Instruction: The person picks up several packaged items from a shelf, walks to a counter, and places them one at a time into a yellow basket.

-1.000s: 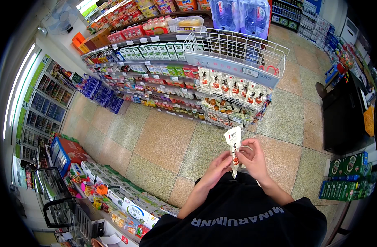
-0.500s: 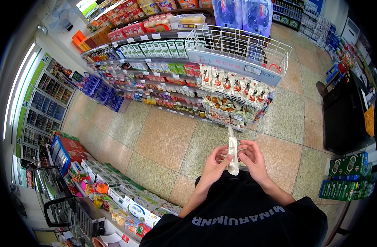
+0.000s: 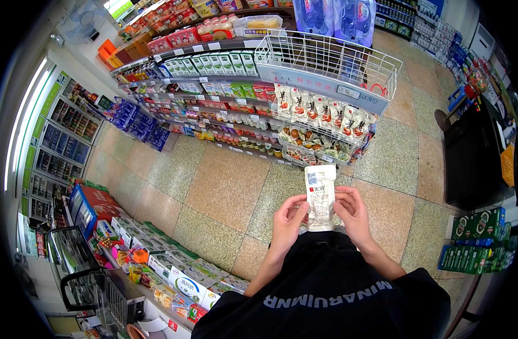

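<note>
White packet sits just below and right of the frame's centre, pinched at its side edges by the fingers of the left hand and right hand. Above, a wire rack partly blocks stocked shelves. Cartons fill the lower left; green boxes sit far right.
</note>
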The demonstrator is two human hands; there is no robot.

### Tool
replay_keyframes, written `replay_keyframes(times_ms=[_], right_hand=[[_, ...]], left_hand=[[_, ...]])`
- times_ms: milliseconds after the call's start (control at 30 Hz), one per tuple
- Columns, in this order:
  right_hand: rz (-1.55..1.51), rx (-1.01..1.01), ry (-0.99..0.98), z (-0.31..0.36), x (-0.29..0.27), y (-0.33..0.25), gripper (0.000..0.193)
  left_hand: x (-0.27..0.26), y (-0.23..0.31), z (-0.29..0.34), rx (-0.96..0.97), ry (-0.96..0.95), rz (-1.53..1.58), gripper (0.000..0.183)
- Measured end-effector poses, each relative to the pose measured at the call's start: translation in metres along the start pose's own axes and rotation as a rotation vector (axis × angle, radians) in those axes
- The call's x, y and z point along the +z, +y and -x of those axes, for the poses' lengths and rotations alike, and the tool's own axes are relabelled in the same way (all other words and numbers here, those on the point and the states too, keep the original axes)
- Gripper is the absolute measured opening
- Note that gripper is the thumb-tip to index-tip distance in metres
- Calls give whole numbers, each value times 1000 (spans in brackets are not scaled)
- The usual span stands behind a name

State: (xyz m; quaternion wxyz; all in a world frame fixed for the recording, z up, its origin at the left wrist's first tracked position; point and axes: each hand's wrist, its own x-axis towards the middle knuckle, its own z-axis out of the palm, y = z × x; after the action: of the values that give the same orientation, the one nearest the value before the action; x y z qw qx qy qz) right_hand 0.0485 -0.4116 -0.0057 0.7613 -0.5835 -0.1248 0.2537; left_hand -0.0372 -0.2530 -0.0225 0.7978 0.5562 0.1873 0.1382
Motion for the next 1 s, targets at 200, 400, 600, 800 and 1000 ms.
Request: replay_keyframes(times_ms=[200, 400, 600, 800, 1000], right_hand=[[41, -9, -12, 1, -1, -5, 38], [9, -27, -2, 0, -5, -5, 41], [4, -36, -16, 1, -3, -5, 43], [37, -37, -22, 1, -5, -2, 44], [34, -28, -17, 1, -4, -2, 44]], left_hand=[[-3, -1, 1, -27, -17, -1, 27], [1, -1, 2, -31, -29, 23, 27], [-2, -2, 3, -44, -27, 12, 28], [-4, -5, 4, -61, -42, 20, 29], [-3, -7, 4, -71, -37, 15, 30]])
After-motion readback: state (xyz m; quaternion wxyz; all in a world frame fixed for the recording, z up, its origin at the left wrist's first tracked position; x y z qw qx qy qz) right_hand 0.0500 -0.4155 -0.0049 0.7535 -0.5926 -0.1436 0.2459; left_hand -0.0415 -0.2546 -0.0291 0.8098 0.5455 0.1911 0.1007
